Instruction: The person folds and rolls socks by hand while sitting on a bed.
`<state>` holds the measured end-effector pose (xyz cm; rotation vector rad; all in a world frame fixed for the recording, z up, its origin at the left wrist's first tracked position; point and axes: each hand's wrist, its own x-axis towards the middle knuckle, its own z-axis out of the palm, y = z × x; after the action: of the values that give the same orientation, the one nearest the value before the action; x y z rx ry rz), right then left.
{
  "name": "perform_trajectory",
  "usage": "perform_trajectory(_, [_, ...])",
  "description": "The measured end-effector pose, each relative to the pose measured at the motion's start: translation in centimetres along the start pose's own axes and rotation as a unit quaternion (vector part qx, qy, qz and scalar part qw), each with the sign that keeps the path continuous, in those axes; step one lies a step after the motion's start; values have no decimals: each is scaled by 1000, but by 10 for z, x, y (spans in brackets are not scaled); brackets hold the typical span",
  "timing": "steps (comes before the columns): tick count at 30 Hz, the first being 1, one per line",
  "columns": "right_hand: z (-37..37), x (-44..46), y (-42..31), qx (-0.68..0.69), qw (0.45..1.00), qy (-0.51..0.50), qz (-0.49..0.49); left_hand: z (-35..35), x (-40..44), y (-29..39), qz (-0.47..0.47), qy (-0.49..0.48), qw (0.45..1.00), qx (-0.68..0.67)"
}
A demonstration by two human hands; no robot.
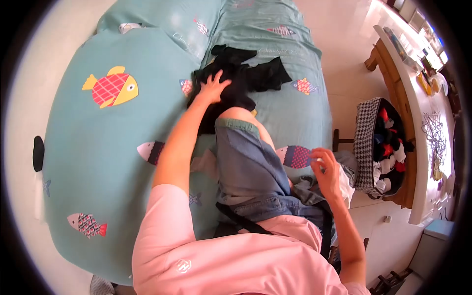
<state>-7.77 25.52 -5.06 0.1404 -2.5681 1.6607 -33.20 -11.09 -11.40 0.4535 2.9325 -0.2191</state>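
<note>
My left hand [215,89] lies on a rumpled pile of black clothes [236,73] on the bed, its fingers spread and pressing the cloth. My right hand [326,172] is raised beside my hip at the bed's right edge. Its fingers are loosely bent and apart, with no held thing that I can make out. Below and beside it lie grey and white clothes [346,189], partly hidden by the hand and forearm. My bent knee, in blue denim shorts [248,162], rests on the bed just below the black pile.
The bed has a teal fish-print cover [113,142]. To the right, a houndstooth fabric basket [366,142] holds socks and other small clothes. Past it, a white-topped wooden table [418,98] bears wire hangers [435,135] and other items. A black sock-like item [38,153] lies beyond the left edge.
</note>
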Motion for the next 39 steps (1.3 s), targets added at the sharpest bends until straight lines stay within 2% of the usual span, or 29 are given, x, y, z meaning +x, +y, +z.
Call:
perform_trajectory(2, [-2, -7, 13, 2, 1000, 7, 9, 28, 10, -7, -9, 155, 982, -111])
perform_trajectory(3, [-9, -10, 12, -7, 1000, 11, 13, 60, 34, -35, -22, 260, 934, -245])
perform_trajectory(4, [-12, -15, 11, -12, 1000, 12, 22, 46, 34, -39, -35, 349, 860, -370])
perform_trajectory(5, [-14, -19, 15, -9, 998, 21, 55, 34, 32, -45, -105, 292, 762, -569])
perform_trajectory(6, [-18, -22, 21, -7, 996, 24, 85, -21, 5, -32, -176, 222, 618, -733])
perform_trajectory(7, [-18, -21, 24, -4, 993, 26, 112, -28, -2, -51, -109, 192, 611, -760])
perform_trajectory(9, [-5, -9, 28, 23, 995, 3, 101, -54, -31, -56, -67, 188, 801, -564])
perform_trajectory(10, [3, -2, 25, 38, 994, -6, 98, -66, -44, -57, -42, 176, 876, -447])
perform_trajectory(11, [12, 7, 18, 30, 998, -18, 58, -71, -53, -52, -12, 227, 920, -320])
perform_trajectory(14, [34, 39, -17, 47, 996, -74, -7, -94, -88, -25, -32, 336, 920, -197])
perform_trajectory(15, [41, 45, -29, 66, 995, -76, -21, -91, -88, -32, 16, 372, 899, -231])
perform_trajectory(16, [44, 52, -40, 73, 993, -83, -50, -103, -99, -22, 12, 336, 875, -347])
perform_trajectory(18, [52, 66, -65, 78, 987, -70, -125, -156, -136, 13, 5, 251, 790, -560])
perform_trajectory(21, [77, 79, -107, 60, 971, 19, -230, -190, -168, 42, 40, 245, 763, -597])
perform_trajectory(22, [89, 82, -115, 42, 974, 21, -220, -200, -175, 52, 59, 241, 752, -611])
perform_trajectory(24, [107, 88, -120, 6, 979, 27, -201, -214, -186, 63, 69, 258, 771, -579])
perform_trajectory(27, [88, 93, -97, 166, 974, -99, -115, -215, -188, 50, 46, 330, 806, -490])
perform_trajectory(28, [71, 90, -91, 242, 959, -107, -98, -204, -184, 35, 27, 367, 811, -455])
perform_trajectory(29, [49, 84, -94, 288, 943, -168, -2, -194, -182, 24, 30, 424, 857, -290])
perform_trajectory(30, [28, 76, -102, 332, 912, -222, 97, -184, -179, 16, 34, 406, 879, -247])
perform_trajectory(33, [-4, 54, -111, 384, 894, -197, 119, -156, -167, -2, 31, 363, 925, -104])
perform_trajectory(34, [-13, 52, -110, 390, 895, -180, 120, -151, -168, -1, -19, 277, 924, -264])
perform_trajectory(36, [-30, 48, -109, 430, 880, -159, 120, -147, -174, 2, -29, 191, 888, -417])
perform_trajectory(39, [-46, 43, -113, 434, 895, -91, 53, -139, -181, 0, 131, 247, 916, -288])
